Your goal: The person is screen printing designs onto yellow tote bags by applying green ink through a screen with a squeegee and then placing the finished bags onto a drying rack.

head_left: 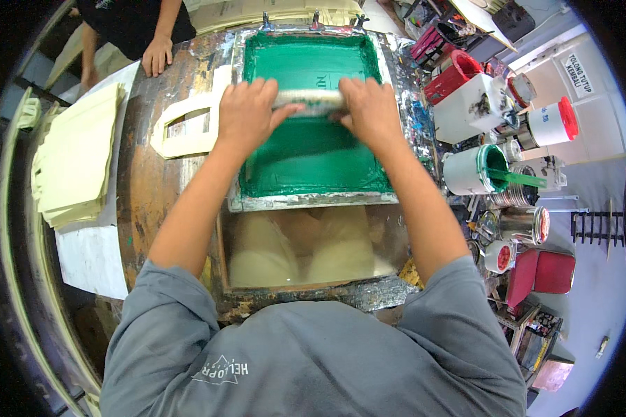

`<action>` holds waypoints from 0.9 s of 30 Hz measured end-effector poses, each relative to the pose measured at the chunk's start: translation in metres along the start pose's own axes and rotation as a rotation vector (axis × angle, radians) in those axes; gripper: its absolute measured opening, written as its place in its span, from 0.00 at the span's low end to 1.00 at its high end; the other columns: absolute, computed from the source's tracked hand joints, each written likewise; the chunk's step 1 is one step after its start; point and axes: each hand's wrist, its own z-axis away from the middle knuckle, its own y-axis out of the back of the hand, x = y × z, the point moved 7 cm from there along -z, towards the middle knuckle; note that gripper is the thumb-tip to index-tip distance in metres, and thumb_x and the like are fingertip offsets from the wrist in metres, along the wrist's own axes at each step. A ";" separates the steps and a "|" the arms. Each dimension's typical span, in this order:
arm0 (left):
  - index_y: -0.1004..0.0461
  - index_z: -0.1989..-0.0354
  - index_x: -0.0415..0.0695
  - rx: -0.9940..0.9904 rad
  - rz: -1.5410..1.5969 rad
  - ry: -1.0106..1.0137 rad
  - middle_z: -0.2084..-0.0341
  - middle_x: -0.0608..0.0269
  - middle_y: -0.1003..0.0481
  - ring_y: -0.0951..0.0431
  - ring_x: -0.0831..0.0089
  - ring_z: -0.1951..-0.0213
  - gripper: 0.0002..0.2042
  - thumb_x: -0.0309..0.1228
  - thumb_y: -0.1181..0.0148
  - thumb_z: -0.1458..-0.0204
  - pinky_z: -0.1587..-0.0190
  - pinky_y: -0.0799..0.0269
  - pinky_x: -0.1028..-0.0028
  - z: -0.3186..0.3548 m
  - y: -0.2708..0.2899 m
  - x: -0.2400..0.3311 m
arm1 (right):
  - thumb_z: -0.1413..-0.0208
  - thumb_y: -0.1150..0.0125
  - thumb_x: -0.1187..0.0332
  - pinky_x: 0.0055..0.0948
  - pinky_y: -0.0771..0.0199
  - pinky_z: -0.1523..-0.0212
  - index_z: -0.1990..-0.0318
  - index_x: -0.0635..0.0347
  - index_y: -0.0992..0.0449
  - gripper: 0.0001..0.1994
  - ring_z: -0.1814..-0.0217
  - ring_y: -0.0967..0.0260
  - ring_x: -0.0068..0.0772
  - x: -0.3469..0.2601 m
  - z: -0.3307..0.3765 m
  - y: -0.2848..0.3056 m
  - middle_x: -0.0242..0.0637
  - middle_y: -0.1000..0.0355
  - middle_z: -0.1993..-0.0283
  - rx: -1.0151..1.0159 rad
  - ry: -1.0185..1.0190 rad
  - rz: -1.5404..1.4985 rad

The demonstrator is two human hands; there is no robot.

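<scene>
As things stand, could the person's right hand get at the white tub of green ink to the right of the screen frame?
Probably yes. The right hand grips the squeegee on the screen frame, and the ink tub sits open just beyond the frame's right edge, with nothing visible between them.

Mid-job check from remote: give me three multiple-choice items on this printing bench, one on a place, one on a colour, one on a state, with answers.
1. Where does the stack of cream bags lie?
A. left of the screen frame
B. right of it
C. on it

2. What colour is the ink on the screen?
A. red
B. green
C. black

3. How is the squeegee held?
A. left hand only
B. lying free
C. both hands

Answers: 1 A, the stack sits at the bench's left edge. 2 B, green covers the mesh. 3 C, left hand and right hand both grip it.
</scene>
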 end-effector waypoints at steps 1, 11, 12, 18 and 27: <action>0.29 0.73 0.47 -0.004 0.015 -0.010 0.75 0.60 0.26 0.24 0.58 0.71 0.28 0.62 0.34 0.47 0.65 0.31 0.60 0.015 0.011 0.009 | 0.56 0.19 0.60 0.47 0.32 0.50 0.50 0.52 0.27 0.27 0.49 0.25 0.43 -0.010 0.018 0.007 0.35 0.22 0.54 -0.042 -0.008 -0.011; 0.21 0.57 0.42 -0.006 0.303 0.042 0.63 0.54 0.24 0.24 0.53 0.59 0.30 0.59 0.28 0.51 0.52 0.31 0.56 0.061 0.056 0.034 | 0.57 0.18 0.60 0.45 0.35 0.53 0.55 0.53 0.28 0.25 0.52 0.28 0.46 -0.033 0.075 0.040 0.35 0.25 0.59 -0.116 -0.039 -0.069; 0.21 0.44 0.42 0.082 0.378 0.008 0.54 0.49 0.26 0.26 0.49 0.50 0.37 0.59 0.25 0.54 0.44 0.34 0.52 0.069 0.077 0.040 | 0.55 0.19 0.58 0.45 0.35 0.53 0.54 0.54 0.28 0.25 0.52 0.28 0.46 -0.034 0.082 0.039 0.36 0.25 0.58 -0.101 -0.052 -0.074; 0.20 0.39 0.45 -0.142 0.157 0.419 0.53 0.59 0.27 0.32 0.60 0.51 0.42 0.60 0.21 0.60 0.44 0.41 0.52 0.191 0.080 -0.002 | 0.49 0.25 0.47 0.50 0.40 0.45 0.55 0.54 0.25 0.24 0.51 0.33 0.44 -0.071 0.142 0.052 0.38 0.31 0.58 0.005 -0.088 -0.119; 0.25 0.35 0.35 0.435 0.980 0.812 0.65 0.59 0.23 0.27 0.70 0.64 0.36 0.44 0.21 0.48 0.59 0.29 0.67 0.105 0.124 -0.013 | 0.48 0.34 0.41 0.48 0.42 0.48 0.56 0.55 0.24 0.26 0.55 0.32 0.45 -0.031 0.056 0.163 0.38 0.30 0.62 0.344 -0.023 0.026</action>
